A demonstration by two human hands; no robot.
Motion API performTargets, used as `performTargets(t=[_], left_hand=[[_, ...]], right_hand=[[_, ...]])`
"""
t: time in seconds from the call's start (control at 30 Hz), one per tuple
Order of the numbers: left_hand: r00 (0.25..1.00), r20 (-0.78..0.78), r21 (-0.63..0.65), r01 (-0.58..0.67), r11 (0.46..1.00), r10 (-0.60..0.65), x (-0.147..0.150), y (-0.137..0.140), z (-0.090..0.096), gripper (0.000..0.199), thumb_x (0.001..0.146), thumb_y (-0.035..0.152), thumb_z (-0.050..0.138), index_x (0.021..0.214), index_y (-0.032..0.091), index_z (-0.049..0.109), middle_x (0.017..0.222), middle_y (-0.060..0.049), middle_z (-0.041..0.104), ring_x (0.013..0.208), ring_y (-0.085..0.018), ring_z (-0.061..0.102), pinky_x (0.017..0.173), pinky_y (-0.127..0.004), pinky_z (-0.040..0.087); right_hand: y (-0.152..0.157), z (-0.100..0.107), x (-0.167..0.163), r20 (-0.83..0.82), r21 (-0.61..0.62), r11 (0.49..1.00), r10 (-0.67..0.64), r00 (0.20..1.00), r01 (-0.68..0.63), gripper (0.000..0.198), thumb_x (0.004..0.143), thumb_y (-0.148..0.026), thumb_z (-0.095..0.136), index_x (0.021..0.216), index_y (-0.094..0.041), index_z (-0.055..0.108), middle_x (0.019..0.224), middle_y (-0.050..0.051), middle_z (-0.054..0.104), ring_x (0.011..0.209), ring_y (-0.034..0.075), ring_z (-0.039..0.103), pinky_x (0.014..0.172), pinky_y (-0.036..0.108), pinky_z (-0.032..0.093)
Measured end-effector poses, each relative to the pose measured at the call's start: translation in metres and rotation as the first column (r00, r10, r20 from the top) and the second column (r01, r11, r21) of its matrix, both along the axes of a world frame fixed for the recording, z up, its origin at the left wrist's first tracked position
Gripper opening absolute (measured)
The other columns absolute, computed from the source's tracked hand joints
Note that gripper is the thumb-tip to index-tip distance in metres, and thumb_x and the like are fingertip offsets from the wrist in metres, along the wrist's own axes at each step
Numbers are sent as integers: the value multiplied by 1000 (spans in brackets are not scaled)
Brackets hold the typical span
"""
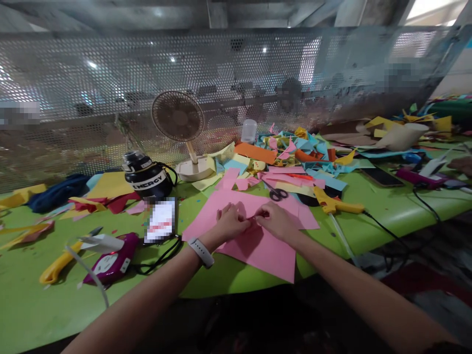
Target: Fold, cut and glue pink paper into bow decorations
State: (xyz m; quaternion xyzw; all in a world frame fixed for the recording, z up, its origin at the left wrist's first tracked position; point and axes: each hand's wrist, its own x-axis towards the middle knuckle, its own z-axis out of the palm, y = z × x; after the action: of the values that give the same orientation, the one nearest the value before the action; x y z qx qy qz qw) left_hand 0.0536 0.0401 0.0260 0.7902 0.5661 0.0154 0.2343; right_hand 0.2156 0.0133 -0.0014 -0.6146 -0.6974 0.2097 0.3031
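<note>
So both hands are busy: the left hand (233, 220) and right hand (273, 219) seem to be pinching opposite ends of a small reddish piece (252, 218) over the pink paper (273, 255), near the middle of the green surface's (379, 216) front edge. I'd call it partway: cut pink scraps (230, 178) lie farther back, scissors (278, 195) are down by the paper's far edge, and the yellow glue gun (335, 201) sits untouched to the right. The piece isn't let go yet, so that bit looks unfinished; how much is left beyond that, honestly can't tell. Its long axis seems to run hand to hand, roughly along the front edge. Fingers hide its tips, so no clue which way it points.
</note>
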Motion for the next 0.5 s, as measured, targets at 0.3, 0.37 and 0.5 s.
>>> performTargets(t=[0.3,0.37,0.5], left_hand=[[1000,-11,14,-2,1000,2,1,-4,4,24,81,34,54,61,21,56,119,-6,67,143,-32,21,113,-52,15],[1000,-7,63,-7,998,7,1,-6,4,25,82,35,53,62,21,56,115,-6,68,140,-32,27,111,-51,21],[1000,13,161,-12,987,10,1,-9,3,24,84,35,52,65,21,58,116,-6,66,134,-30,39,108,-47,30]], right_hand=[[0,-1,1,-8,9,999,38,999,-38,20,78,-10,59,86,-21,74,91,5,67,85,17,60,74,28,42],[0,-1,1,-18,7,1000,29,999,-29,20,78,-9,58,84,-20,73,91,5,67,85,18,60,74,28,43],[1,-3,1,-43,3,1000,14,999,-13,20,77,-7,58,81,-20,71,90,4,68,84,18,61,73,28,44]])
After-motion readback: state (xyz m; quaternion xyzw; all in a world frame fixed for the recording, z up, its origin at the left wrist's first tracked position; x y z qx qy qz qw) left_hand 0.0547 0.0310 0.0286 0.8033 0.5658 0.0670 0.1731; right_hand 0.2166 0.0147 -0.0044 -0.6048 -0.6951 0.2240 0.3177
